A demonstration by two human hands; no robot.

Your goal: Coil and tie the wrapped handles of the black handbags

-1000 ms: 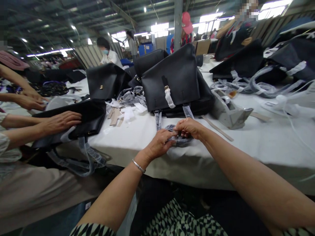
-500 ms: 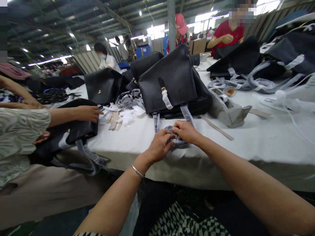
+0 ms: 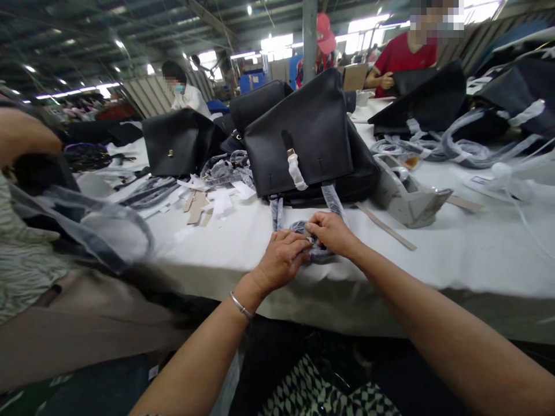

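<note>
Left grip point(image 3: 281, 260) and right grip point(image 3: 332, 234) are closed in tight, pinching a plastic-wrapped strap point(image 3: 319, 256) between them near the front edge of the white tabletop point(image 3: 451, 260)! That strap loops back to a black handbag point(image 3: 303, 136) just ahead, with open tabletop running off to the right.

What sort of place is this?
Probably a handbag factory floor. A long white-covered table holds black handbags with plastic-wrapped straps, a co-worker in a red shirt works along it, and a broad industrial roof spans overhead.
</note>
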